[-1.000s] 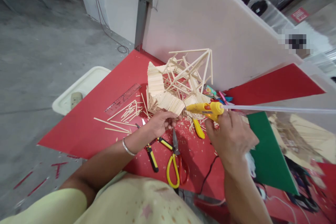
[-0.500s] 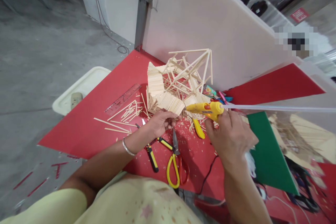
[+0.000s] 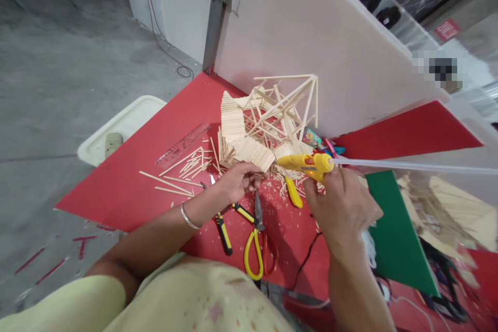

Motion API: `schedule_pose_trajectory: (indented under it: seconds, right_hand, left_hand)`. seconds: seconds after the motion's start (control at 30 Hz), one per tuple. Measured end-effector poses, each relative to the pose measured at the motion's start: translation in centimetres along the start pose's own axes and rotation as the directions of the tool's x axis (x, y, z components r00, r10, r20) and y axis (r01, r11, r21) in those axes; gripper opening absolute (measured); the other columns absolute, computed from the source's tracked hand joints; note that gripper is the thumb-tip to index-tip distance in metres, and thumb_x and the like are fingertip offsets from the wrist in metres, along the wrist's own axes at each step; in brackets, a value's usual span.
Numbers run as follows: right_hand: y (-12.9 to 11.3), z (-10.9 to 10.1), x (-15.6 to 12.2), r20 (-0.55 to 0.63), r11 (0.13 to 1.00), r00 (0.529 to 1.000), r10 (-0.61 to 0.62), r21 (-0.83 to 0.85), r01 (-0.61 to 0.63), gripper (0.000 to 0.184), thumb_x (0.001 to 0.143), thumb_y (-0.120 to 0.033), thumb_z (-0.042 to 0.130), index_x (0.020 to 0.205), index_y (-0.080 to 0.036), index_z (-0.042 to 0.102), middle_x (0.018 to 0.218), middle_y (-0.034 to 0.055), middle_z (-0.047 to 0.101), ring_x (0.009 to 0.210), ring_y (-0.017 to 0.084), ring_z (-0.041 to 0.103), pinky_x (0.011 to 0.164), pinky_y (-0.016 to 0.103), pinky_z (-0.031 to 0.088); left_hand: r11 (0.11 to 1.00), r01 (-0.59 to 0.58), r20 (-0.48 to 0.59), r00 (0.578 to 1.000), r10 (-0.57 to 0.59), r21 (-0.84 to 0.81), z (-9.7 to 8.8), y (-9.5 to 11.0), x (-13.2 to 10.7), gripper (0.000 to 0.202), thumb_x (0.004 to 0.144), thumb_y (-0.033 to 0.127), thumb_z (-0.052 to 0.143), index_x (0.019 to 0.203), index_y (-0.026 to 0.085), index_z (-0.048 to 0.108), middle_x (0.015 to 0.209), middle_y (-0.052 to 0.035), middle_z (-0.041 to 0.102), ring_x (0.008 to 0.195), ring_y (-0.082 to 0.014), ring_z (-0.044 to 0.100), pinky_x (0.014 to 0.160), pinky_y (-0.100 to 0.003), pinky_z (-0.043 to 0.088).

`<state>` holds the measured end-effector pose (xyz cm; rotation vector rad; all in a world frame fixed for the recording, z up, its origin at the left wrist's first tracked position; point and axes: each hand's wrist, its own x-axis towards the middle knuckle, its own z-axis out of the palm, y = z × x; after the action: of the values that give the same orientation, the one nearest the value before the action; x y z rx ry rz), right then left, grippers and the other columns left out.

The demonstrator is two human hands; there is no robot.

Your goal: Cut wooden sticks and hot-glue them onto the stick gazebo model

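A tall off-white partition point(image 3: 295, 36) slants up behind the work, and below it spreads the red tabletop point(image 3: 148, 176), its corner pointing off to the worker's left. Past that edge I can see part of a cream tray-like top point(image 3: 91, 146). On the other side a green board point(image 3: 400, 228) lies at an angle beyond the worker's right forearm.

The wooden stick structure point(image 3: 251, 149) sits on the red surface just ahead of both hands, close to the partition: slatted panels of sticks laid side by side, with an open frame of longer sticks rising above them.

The right hand point(image 3: 344, 199) is wrapped round the handle of a yellow glue gun point(image 3: 305, 163), its nozzle at the near edge of the slats and a long translucent glue stick point(image 3: 408, 166) trailing out the back. The left hand point(image 3: 241, 181) is half curled, thumb and forefinger drawn together at that same near edge; from here I can't tell whether they pinch it or only touch it.

Nearer the worker lie scissors point(image 3: 259, 218) with one yellow loop and one red, and beside them black-and-yellow-handled pliers point(image 3: 223, 236). A clear ruler point(image 3: 182, 144) rests to the left, a yellow-handled cutter point(image 3: 293, 192) below the gun. Loose sticks point(image 3: 167, 183) are fanned out by the ruler, and a silvery bangle point(image 3: 188, 217) circles the left wrist.
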<state>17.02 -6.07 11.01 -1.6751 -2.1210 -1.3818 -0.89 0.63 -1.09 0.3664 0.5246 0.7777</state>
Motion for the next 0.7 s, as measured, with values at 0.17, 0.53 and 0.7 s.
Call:
schedule_pose_trajectory:
  seconds: [0.17, 0.53, 0.7]
  right_hand:
    - [0.05, 0.05, -0.31, 0.013, 1.0, 1.0, -0.005, -0.002, 0.005, 0.028, 0.079, -0.032, 0.059, 0.102, -0.014, 0.061, 0.08, 0.0056, 0.06, 0.068, 0.017, 0.05, 0.054, 0.028, 0.027]
    - [-0.42, -0.51, 0.17, -0.01, 1.0, 1.0, -0.026, -0.018, 0.026, 0.016, 0.082, -0.03, 0.06, 0.09, -0.016, 0.061, 0.075, 0.004, 0.059, 0.062, 0.015, 0.049, 0.052, 0.029, 0.026]
    - [-0.29, -0.51, 0.0, 0.014, 0.998, 1.0, -0.023, -0.055, 0.024, 0.019, 0.083, -0.032, 0.061, 0.093, -0.016, 0.061, 0.078, 0.0038, 0.063, 0.063, 0.015, 0.051, 0.053, 0.029, 0.031]
  left_hand:
    - [1.0, -0.003, 0.011, 1.0, 0.003, -0.003, -0.11, -0.17, 0.02, 0.013, 0.067, 0.022, 0.064, 0.07, 0.01, 0.067, 0.077, -0.0106, 0.07, 0.047, -0.0079, 0.051, 0.04, -0.02, 0.03]
    - [0.999, -0.029, 0.017, 0.999, 0.029, -0.015, 0.11, 0.1, -0.41, 0.014, 0.064, 0.022, 0.064, 0.065, 0.009, 0.068, 0.072, -0.0108, 0.069, 0.046, -0.008, 0.049, 0.04, -0.021, 0.03]
    - [1.0, -0.021, 0.011, 1.0, 0.021, 0.01, -0.03, -0.08, -0.21, 0.016, 0.066, 0.023, 0.064, 0.067, 0.008, 0.069, 0.07, -0.0113, 0.069, 0.047, -0.0084, 0.048, 0.039, -0.021, 0.029]
